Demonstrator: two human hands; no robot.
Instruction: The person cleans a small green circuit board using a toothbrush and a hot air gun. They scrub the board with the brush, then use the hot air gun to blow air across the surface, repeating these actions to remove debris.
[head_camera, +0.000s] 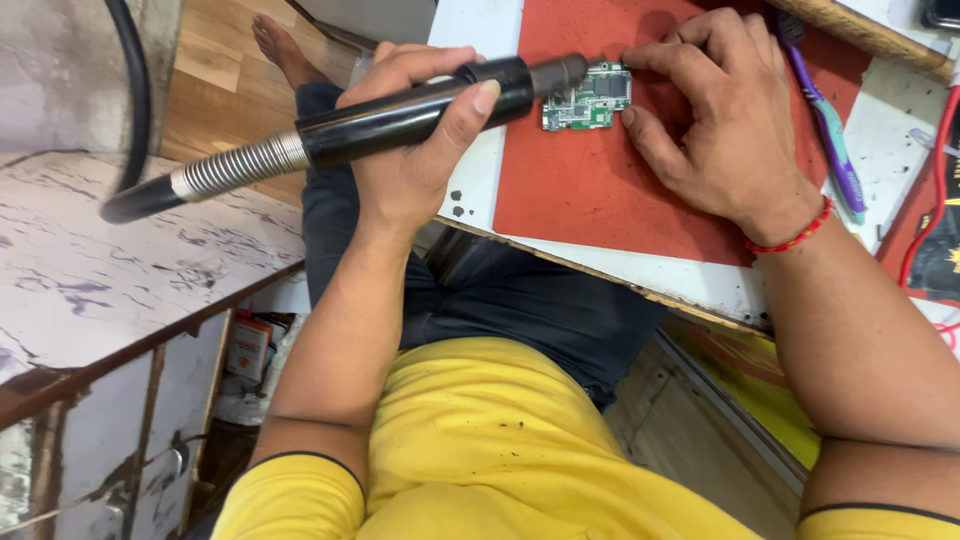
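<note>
Near the far edge of a red mat (590, 190) on a white worktop (480, 180) lies a small green circuit board (588, 97). A left hand (415, 130) has its fingers wrapped around a black hot-air wand (420, 115), whose metal nozzle touches the board's left end. A right hand (720, 120) pinches the board's right edge with curled fingertips. A purple toothbrush (830, 130) lies just beyond the right hand.

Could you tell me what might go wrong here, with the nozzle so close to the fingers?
1. The right hand pinches the small green circuit board right beside the black hot-air wand's metal nozzle; the fingertips could get burned.
2. The left hand holds the wand over the red rubber mat, which might scorch.
</note>
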